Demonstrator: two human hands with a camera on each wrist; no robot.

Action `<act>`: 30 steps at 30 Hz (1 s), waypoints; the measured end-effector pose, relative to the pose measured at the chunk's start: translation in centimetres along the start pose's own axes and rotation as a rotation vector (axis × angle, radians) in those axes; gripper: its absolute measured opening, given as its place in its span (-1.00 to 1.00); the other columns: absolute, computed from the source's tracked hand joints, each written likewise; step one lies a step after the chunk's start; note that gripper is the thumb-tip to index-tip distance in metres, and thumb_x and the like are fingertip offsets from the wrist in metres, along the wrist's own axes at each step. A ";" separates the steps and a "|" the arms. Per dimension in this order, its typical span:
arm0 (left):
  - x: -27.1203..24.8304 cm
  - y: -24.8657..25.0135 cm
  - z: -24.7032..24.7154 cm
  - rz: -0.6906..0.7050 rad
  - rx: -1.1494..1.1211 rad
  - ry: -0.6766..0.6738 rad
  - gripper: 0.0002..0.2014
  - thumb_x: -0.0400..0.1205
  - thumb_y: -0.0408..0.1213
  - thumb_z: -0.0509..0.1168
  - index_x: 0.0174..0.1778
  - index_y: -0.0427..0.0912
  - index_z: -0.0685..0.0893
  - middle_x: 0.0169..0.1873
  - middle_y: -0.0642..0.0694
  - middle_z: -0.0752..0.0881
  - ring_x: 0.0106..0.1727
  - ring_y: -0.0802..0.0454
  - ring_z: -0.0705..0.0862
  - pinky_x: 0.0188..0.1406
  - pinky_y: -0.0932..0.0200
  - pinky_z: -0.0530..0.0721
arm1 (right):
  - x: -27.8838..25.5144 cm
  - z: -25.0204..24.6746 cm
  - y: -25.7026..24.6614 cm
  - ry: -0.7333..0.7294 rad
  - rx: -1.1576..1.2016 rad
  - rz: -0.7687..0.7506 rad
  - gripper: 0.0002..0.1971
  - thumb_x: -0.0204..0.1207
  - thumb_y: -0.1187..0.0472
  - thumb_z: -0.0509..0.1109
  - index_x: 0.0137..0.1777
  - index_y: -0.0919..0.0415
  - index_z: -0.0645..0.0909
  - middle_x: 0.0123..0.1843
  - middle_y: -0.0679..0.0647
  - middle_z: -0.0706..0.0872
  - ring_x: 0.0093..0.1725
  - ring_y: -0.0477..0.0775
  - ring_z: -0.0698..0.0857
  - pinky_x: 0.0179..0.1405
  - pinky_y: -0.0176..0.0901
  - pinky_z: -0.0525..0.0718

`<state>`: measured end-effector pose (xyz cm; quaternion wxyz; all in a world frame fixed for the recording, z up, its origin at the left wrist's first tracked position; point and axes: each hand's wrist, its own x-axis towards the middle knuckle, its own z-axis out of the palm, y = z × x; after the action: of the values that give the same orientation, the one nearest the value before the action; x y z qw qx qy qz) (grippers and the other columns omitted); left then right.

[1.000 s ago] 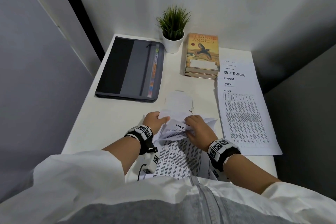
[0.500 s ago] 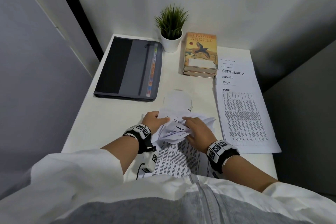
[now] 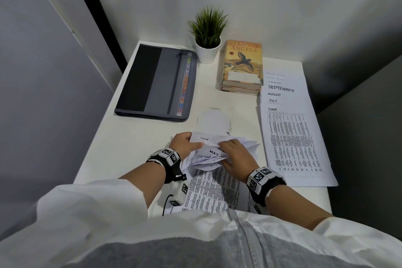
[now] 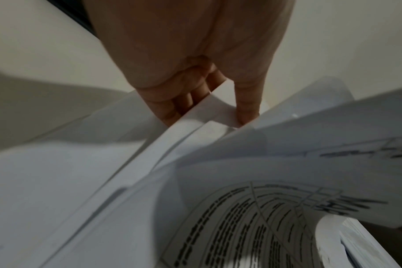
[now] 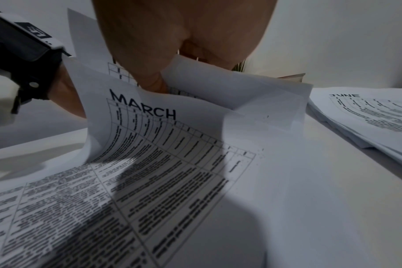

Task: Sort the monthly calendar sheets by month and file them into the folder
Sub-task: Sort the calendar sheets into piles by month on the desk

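**Both hands leafing through the near stack of calendar sheets**

Nearest the person, a loose stack of calendar sheets (image 3: 212, 191) lies on the white table (image 3: 130, 141), long axis running away from the body, the printed grids at the near end and the month titles at the far end. The far ends are lifted and fanned. The left hand (image 3: 185, 142) holds the raised left corners, thumb on top and fingers (image 4: 184, 101) curled beneath, pinching a few sheets. The right hand (image 3: 236, 156) lies on the fan from the right, fingers bent into the pages and its thumb tucked between two sheets. "MAY" reads on sheets between the two hands; the right wrist view shows a curled sheet titled "MARCH" (image 5: 145, 107).

Just beyond the hands lies a small white piece of paper (image 3: 214, 121), its detail unclear.

To the right, a second stack, the sorted pile (image 3: 291, 148), lies flat, long axis also pointing away, stepped so the titles show: "JUNE", "JULY", "AUGUST", "SEPTEMBER", and further ones too faint to read.

Farther left, the grey folder (image 3: 156, 82) lies closed with coloured tabs along one edge. At the back stand a potted plant (image 3: 207, 35) and stacked books (image 3: 242, 65), the top one reading "STRANGE ANGELS"
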<state>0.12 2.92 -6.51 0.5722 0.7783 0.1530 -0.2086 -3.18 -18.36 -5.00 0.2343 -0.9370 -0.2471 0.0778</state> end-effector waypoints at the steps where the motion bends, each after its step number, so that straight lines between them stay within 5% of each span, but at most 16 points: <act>1: 0.0 0.1 -0.1 -0.002 0.012 0.008 -0.76 0.53 -0.26 0.51 0.05 -0.28 0.76 -0.04 -0.11 0.81 -0.03 -0.01 0.75 0.11 0.07 0.69 | 0.0 0.0 0.0 0.001 -0.012 -0.007 -0.72 0.43 0.19 0.50 0.12 0.22 0.62 0.14 0.09 0.69 0.17 0.18 0.55 0.13 0.05 0.59; 4: 0.2 0.1 -0.3 0.012 0.064 0.054 -0.64 0.62 -0.18 0.39 -0.44 -0.18 0.46 -0.50 -0.03 0.44 -0.41 0.03 0.37 -0.36 0.15 0.36 | 0.0 -0.1 0.0 0.015 0.006 -0.002 -0.76 0.43 0.20 0.49 0.06 0.20 0.60 0.04 0.07 0.66 0.09 0.17 0.58 0.00 -0.03 0.60; 7: 0.1 0.1 -0.6 0.037 0.106 0.057 -0.53 0.64 -0.22 0.36 -0.46 -0.08 0.22 -0.50 -0.03 0.19 -0.43 0.03 0.17 -0.41 0.13 0.13 | 0.1 0.0 0.0 0.020 0.038 0.008 -0.79 0.46 0.18 0.47 0.06 0.18 0.59 0.10 0.05 0.62 0.02 0.14 0.63 -0.09 -0.05 0.64; 10: 0.0 0.3 -0.7 0.012 0.098 0.012 -0.63 0.59 -0.22 0.43 -0.42 -0.23 0.42 -0.46 -0.10 0.33 -0.40 0.03 0.29 -0.36 0.17 0.26 | 0.2 0.2 0.1 0.028 0.036 0.008 -0.75 0.45 0.20 0.48 0.10 0.21 0.61 0.27 0.08 0.62 0.09 0.12 0.64 0.02 -0.07 0.64; 13: -0.3 0.6 -0.5 0.024 0.052 -0.049 -0.76 0.58 -0.32 0.46 -0.03 -0.47 0.71 -0.16 -0.17 0.71 -0.16 0.00 0.58 0.05 0.03 0.62 | 0.5 0.2 0.1 -0.002 0.021 0.031 -0.83 0.51 0.22 0.42 0.06 0.19 0.59 0.03 0.10 0.68 0.00 0.17 0.62 -0.11 -0.06 0.56; 15: -0.5 1.1 -0.5 0.071 0.084 -0.035 -0.77 0.61 -0.35 0.42 0.06 -0.47 0.72 -0.04 -0.25 0.78 -0.07 -0.01 0.65 0.21 -0.03 0.63 | 0.8 -0.2 0.1 -0.037 0.034 0.038 -0.94 0.58 0.23 0.35 0.00 0.17 0.57 -0.10 0.08 0.67 -0.07 0.17 0.61 -0.18 -0.07 0.49; 17: -0.7 1.7 -0.5 0.120 0.158 -0.023 -0.74 0.62 -0.29 0.40 -0.05 -0.50 0.70 -0.14 -0.32 0.78 -0.15 0.00 0.61 0.07 -0.01 0.65 | 1.4 -0.8 0.2 -0.060 0.047 0.035 -0.93 0.64 0.23 0.28 -0.01 0.15 0.59 -0.12 0.04 0.68 -0.09 0.12 0.60 -0.14 -0.05 0.53; 20: -1.3 2.7 -0.9 0.191 0.160 0.007 -0.73 0.62 -0.25 0.39 -0.29 -0.39 0.63 -0.40 -0.08 0.69 -0.33 0.08 0.54 -0.21 0.14 0.53 | 2.2 -1.8 0.3 -0.102 0.034 0.035 -0.89 0.67 0.20 0.26 0.04 0.14 0.62 -0.06 0.02 0.70 -0.05 0.09 0.62 -0.05 -0.05 0.58; 25: -2.7 4.4 -1.4 0.301 0.024 0.105 -0.64 0.63 -0.15 0.36 -0.01 -0.46 0.62 -0.20 -0.17 0.66 -0.14 0.04 0.58 0.16 -0.25 0.63 | 2.2 -2.9 -0.3 -0.125 0.027 0.032 -0.86 0.61 0.16 0.36 0.01 0.24 0.62 0.08 0.10 0.62 0.05 0.13 0.61 0.08 0.02 0.63; 30: -4.0 4.3 -1.3 0.375 0.165 0.033 -0.69 0.61 -0.21 0.39 -0.25 -0.41 0.54 -0.39 -0.19 0.50 -0.30 0.05 0.44 -0.18 0.06 0.52 | 1.6 -5.1 -1.7 0.096 -0.007 -0.020 -0.79 0.44 0.10 0.55 -0.16 0.23 0.64 0.52 0.24 0.37 0.43 0.24 0.38 0.33 0.03 0.45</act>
<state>-1.16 2.86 -0.65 0.5328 0.8406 -0.0027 -0.0975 -1.20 -18.31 0.22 0.2435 -0.9379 -0.2453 0.0297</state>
